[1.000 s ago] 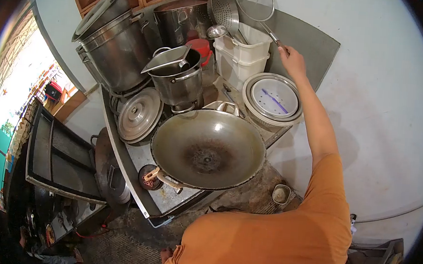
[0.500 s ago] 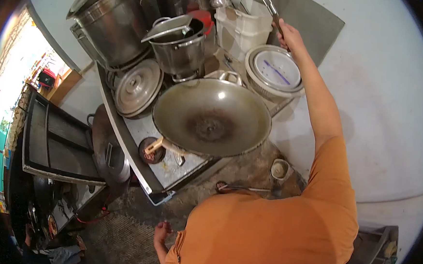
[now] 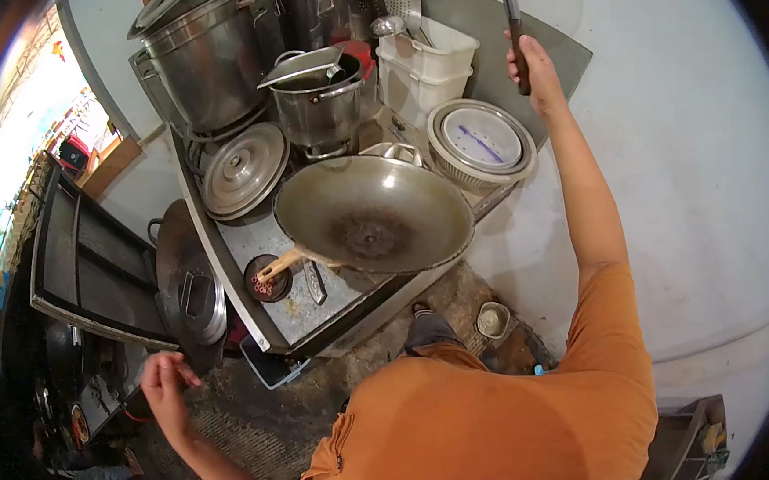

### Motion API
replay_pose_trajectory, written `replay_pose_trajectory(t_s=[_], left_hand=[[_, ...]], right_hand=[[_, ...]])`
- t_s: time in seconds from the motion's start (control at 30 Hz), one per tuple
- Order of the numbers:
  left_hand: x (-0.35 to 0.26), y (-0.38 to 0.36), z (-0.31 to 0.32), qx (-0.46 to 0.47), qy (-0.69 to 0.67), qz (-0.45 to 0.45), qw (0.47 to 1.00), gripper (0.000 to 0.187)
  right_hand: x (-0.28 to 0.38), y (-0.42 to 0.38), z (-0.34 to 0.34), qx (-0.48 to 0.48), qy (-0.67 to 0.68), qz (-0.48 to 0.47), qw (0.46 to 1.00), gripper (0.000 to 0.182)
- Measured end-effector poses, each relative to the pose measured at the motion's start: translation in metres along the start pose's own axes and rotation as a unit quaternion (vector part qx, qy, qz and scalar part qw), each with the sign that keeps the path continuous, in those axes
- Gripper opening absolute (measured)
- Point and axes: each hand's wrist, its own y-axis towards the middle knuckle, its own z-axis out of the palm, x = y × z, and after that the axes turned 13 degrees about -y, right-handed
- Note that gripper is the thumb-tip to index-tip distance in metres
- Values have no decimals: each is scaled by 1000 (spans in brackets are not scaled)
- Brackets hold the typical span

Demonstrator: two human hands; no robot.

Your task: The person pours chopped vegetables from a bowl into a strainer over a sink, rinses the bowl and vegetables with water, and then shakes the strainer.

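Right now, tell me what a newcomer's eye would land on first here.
The big dark wok at the centre of the steel counter, with stacked steel pots crowding behind it. Then the right hand, raised against the wall and gripping a dark utensil handle, while the left hand hangs open, low by the floor.

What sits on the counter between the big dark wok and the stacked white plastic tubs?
In the head view, a round metal colander basin holding a white perforated insert lies between the large dark wok and the stacked white plastic tubs.
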Motion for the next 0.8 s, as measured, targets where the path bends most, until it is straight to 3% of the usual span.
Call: replay_pose_trajectory(t_s=[0.17, 0.27, 0.47, 0.6, 0.67, 0.73, 0.8], left_hand=[[-65, 62, 73, 31, 51, 74, 995, 28], [-95, 109, 157, 71, 79, 117, 987, 24], [-124, 243, 349, 128, 136, 109, 976, 26], [-91, 363, 460, 137, 157, 115, 971, 45], [-71, 411, 516, 92, 120, 99, 984, 62], [-46, 471, 553, 65, 237, 169, 955, 80], [-38, 499, 591, 33, 270, 124, 954, 86]], right_hand=[[-52, 60, 16, -1, 26, -43, 999, 34], [-77, 96, 22, -5, 17, -59, 998, 35], [-123, 163, 12, -29, 28, -78, 996, 35], [-149, 193, 1, -32, 53, -85, 994, 37], [-149, 199, -7, -29, 67, -89, 993, 38], [-143, 197, -15, -19, 79, -89, 993, 38], [-143, 193, -21, -11, 88, -91, 992, 39]])
